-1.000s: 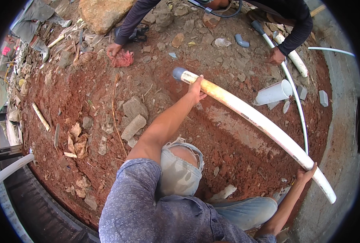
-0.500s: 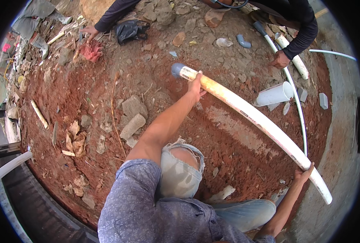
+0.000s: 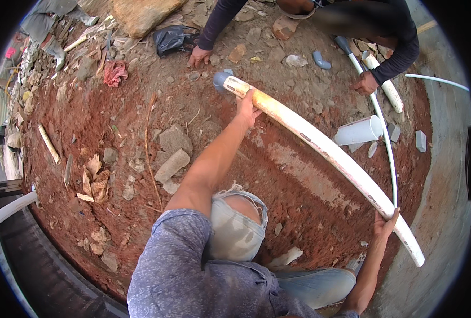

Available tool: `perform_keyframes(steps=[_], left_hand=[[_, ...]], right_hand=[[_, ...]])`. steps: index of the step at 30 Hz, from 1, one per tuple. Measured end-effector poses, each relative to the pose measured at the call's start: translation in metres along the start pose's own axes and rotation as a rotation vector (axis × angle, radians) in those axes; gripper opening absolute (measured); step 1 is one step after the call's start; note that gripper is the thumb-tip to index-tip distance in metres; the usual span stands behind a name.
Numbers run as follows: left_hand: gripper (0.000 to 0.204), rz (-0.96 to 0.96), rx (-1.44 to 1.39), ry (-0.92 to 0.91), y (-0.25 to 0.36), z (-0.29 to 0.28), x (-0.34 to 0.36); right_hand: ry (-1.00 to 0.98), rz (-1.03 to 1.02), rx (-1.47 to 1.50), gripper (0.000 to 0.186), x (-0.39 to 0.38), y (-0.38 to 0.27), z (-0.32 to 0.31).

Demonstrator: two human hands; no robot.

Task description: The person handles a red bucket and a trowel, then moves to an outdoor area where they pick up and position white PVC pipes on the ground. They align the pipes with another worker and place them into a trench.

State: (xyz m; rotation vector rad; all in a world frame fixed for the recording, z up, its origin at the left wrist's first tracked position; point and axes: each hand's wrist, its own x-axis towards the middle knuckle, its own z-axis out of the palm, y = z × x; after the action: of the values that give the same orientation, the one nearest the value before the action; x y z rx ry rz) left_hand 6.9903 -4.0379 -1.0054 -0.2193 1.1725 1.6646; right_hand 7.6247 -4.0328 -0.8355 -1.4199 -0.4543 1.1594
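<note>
A long white PVC pipe (image 3: pixel 320 143), stained yellow toward its far end, slants across in front of me above the red soil. On that far end sits a grey elbow fitting (image 3: pixel 221 80). My left hand (image 3: pixel 247 109) is wrapped round the pipe just behind the fitting. Close to the near right end, my right hand (image 3: pixel 385 225) grips the pipe from below. Opposite me, a co-worker's one hand (image 3: pixel 199 56) reaches to the ground by a black plastic bag (image 3: pixel 173 41). The co-worker's other hand (image 3: pixel 366 84) is at a thin white pipe (image 3: pixel 382 124).
A white cylinder (image 3: pixel 360 130) lies right of my pipe, near a grey block (image 3: pixel 421 141). Farther off are a loose grey elbow (image 3: pixel 321 60) and a short pipe (image 3: pixel 389 90). Rocks (image 3: pixel 173 164) and a red rag (image 3: pixel 115 73) lie leftward. Concrete (image 3: pixel 434 212) borders the right.
My pipe has shifted slightly left, its fitting end farther from me, with both hands still on it. The co-worker's left-side hand has moved right, from beside the red rag to near the black bag.
</note>
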Motion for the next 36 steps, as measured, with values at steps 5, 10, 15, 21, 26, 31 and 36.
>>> perform_keyframes(steps=[5,10,15,21,26,31,36], left_hand=[[0.08,0.069,-0.001,0.011,0.019,-0.007,0.026],[0.073,0.17,-0.127,0.148,0.026,-0.016,0.055],[0.096,0.153,-0.08,0.243,0.028,-0.041,0.072],[0.11,0.223,-0.068,0.169,0.027,-0.059,0.09],[0.11,0.254,-0.029,0.232,0.035,-0.061,0.101],[0.106,0.262,-0.055,0.232,0.029,-0.066,0.116],[0.107,0.277,-0.018,0.242,0.019,-0.073,0.123]], right_hand=[[-0.095,0.008,-0.042,0.059,-0.001,0.018,0.041],[-0.15,-0.022,0.041,0.061,0.012,0.073,0.073],[-0.081,0.099,0.077,0.059,-0.014,0.144,0.1],[-0.059,0.09,0.091,0.067,-0.018,0.178,0.11],[-0.064,0.114,0.098,0.062,-0.013,0.187,0.12],[-0.028,0.115,0.085,0.064,-0.013,0.195,0.123],[-0.042,0.102,0.097,0.071,-0.012,0.201,0.121]])
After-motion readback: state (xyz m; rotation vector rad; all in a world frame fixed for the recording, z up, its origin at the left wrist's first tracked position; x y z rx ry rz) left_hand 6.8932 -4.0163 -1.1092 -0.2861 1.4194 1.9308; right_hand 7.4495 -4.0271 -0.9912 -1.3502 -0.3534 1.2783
